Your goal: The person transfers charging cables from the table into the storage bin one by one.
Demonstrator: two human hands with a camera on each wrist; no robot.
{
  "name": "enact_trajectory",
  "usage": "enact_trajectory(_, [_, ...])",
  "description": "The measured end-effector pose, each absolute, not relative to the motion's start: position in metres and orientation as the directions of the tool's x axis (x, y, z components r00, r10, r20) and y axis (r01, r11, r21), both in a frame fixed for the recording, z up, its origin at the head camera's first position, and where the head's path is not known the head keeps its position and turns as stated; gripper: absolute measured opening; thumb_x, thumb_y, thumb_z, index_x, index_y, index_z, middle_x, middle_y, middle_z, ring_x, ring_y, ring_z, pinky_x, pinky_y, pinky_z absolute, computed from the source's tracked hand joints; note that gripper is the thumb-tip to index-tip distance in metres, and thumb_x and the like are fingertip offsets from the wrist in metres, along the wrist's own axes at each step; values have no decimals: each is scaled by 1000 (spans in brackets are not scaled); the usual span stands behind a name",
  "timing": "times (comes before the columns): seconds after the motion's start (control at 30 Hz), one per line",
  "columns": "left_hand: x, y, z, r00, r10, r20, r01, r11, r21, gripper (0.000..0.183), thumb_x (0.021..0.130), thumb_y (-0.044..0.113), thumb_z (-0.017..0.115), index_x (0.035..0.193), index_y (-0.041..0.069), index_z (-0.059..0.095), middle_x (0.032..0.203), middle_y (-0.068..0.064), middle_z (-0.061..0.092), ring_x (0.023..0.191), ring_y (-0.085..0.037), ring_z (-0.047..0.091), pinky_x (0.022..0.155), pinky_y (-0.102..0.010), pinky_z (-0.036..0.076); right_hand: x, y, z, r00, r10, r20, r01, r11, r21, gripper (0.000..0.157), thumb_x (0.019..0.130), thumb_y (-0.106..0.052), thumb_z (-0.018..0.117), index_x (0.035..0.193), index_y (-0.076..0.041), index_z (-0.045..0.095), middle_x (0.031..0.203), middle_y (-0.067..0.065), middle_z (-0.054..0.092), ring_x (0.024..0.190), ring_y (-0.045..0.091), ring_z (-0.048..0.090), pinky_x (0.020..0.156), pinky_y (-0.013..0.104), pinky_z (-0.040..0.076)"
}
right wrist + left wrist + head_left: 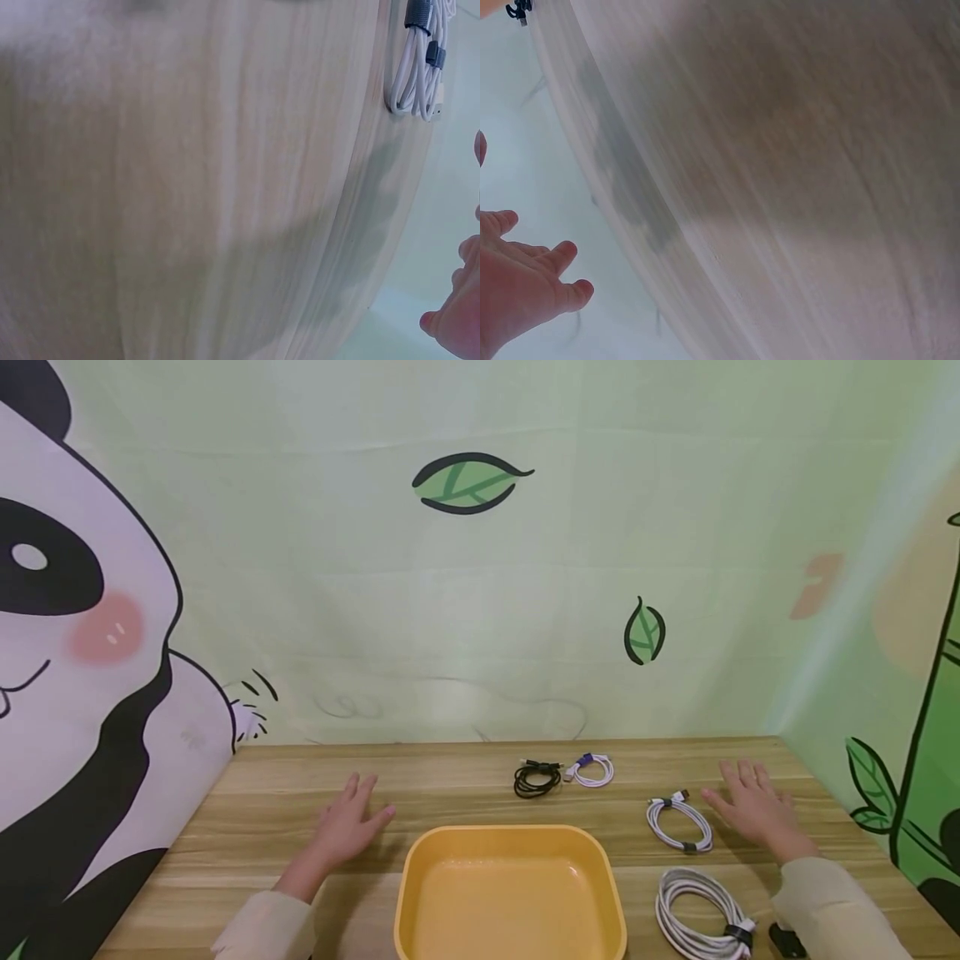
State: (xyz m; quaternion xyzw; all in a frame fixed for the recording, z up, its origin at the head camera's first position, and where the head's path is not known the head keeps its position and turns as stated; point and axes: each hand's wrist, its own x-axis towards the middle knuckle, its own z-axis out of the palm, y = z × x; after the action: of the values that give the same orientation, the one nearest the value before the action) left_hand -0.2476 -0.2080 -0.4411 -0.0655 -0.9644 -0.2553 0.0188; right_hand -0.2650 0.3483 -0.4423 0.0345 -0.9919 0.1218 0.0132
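My left hand (349, 825) hovers over the left part of the table with fingers spread and nothing in it; the left wrist view shows its fingertips (564, 255) above the wood. On the right, my right hand (759, 806) is likewise spread and holds nothing. Nearest to it lies a coiled white cable (678, 827) with black ties, also seen in the right wrist view. Closer to me sits a thicker coiled grey-white cable (697, 914) with a black strap. Farther back, a coiled black cable (534, 780) lies beside a small white cable (594, 771) with a blue tie.
A yellow tray (510, 837) stands at the front middle of the wooden table (285, 777), between the hands. A small black object (786, 941) lies partly under the right sleeve. Behind the table hangs a printed backdrop (337, 568) with a panda and leaves.
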Motion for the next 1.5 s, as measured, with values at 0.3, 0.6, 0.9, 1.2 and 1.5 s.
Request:
enact_trajectory(0.3, [-243, -202, -441, -983, 160, 94, 186, 848, 497, 66, 88, 43, 47, 137, 3, 27, 140, -30, 17, 122, -51, 26, 95, -67, 17, -266, 344, -442, -997, -74, 31, -79, 969, -235, 78, 89, -55, 30, 137, 4, 15, 138, 35, 7, 125, 52, 3, 90, 73, 5])
enact_trajectory(0.6, [-240, -198, -440, -978, 188, 87, 205, 813, 544, 61, 87, 37, 50, 133, 1, 33, 138, -31, 23, 121, -49, 29, 96, -62, 25, -266, 341, -441, -996, -83, 37, -89, 968, -234, 78, 89, -55, 30, 137, 4, 15, 138, 35, 8, 125, 53, 6, 90, 73, 7])
enact_trajectory(0.9, [-238, -196, -441, -977, 203, 66, 200, 763, 614, 56, 87, 35, 52, 126, -3, 42, 123, -26, 47, 106, -39, 51, 91, -50, 40, -264, 339, -443, -993, -111, 42, -117, 967, -227, 76, 89, -53, 33, 137, 5, 17, 137, 36, 11, 124, 53, 9, 87, 74, 11])
enact_trajectory(1.2, [-237, -194, -441, -979, 200, 40, 178, 743, 645, 49, 83, 28, 59, 119, -4, 49, 98, -17, 60, 87, -26, 59, 74, -38, 50, -261, 338, -445, -992, -120, 46, -128, 955, -267, 75, 90, -49, 37, 135, 9, 21, 135, 38, 13, 122, 55, 12, 86, 75, 12])
enact_trajectory(1.5, [-237, -194, -444, -982, 189, 23, 159, 749, 643, 45, 82, 28, 60, 117, 1, 52, 91, -10, 62, 85, -20, 58, 70, -34, 49, -259, 337, -446, -987, -149, 56, -159, 937, -310, 73, 90, -46, 40, 132, 11, 24, 133, 41, 16, 119, 57, 14, 86, 73, 16])
